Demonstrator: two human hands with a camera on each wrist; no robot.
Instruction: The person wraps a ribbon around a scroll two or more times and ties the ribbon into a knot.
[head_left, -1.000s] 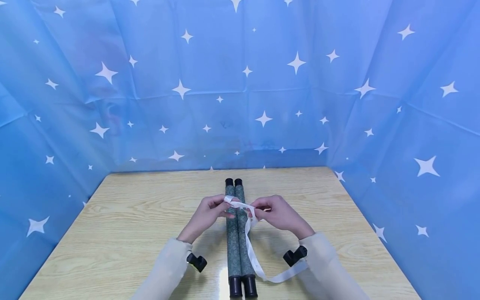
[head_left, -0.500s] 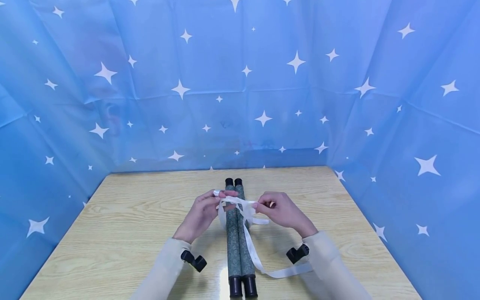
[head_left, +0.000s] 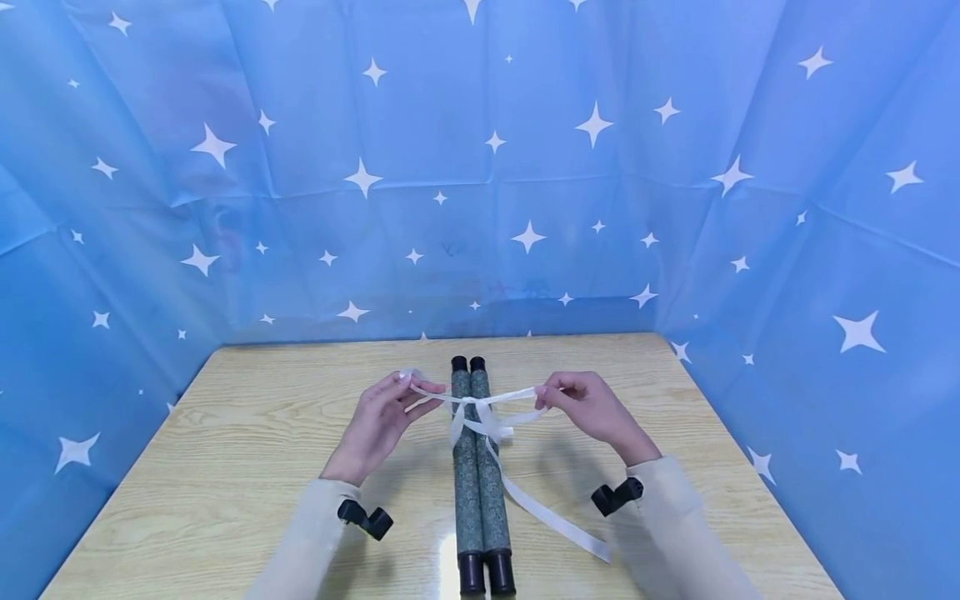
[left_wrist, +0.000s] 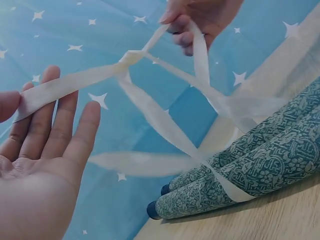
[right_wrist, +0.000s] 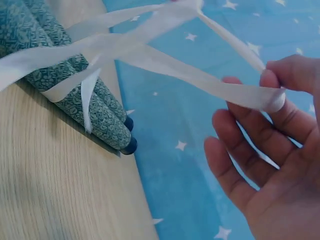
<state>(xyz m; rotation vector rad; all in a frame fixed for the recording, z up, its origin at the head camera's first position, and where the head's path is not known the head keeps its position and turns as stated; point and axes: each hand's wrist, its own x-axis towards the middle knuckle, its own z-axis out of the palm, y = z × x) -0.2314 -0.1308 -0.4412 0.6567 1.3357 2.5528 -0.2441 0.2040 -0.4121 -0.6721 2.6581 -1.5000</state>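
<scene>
A double-rolled scroll (head_left: 468,492) lies lengthwise on the table, covered in green patterned cloth with black knobs at its ends. A white ribbon (head_left: 551,521) goes around both rolls and crosses in a loose knot above them. My left hand (head_left: 371,433) pinches one stretch of the ribbon (left_wrist: 70,86) between thumb and forefinger, its other fingers spread. On the other side my right hand (head_left: 596,412) pinches a folded loop of the ribbon (right_wrist: 215,89) by the fingertips. The ribbon is stretched between both hands, and a loose tail trails toward the near right.
The scroll rests on a light wooden table (head_left: 262,442). Blue curtains (head_left: 442,250) with white stars stand behind the table and along both sides. Each wrist bears a small black camera (head_left: 365,518).
Both hands have moved apart, left hand to the left and right hand to the right. The ribbon between them has drawn into a knot above the scroll, and its tail has shifted on the table.
</scene>
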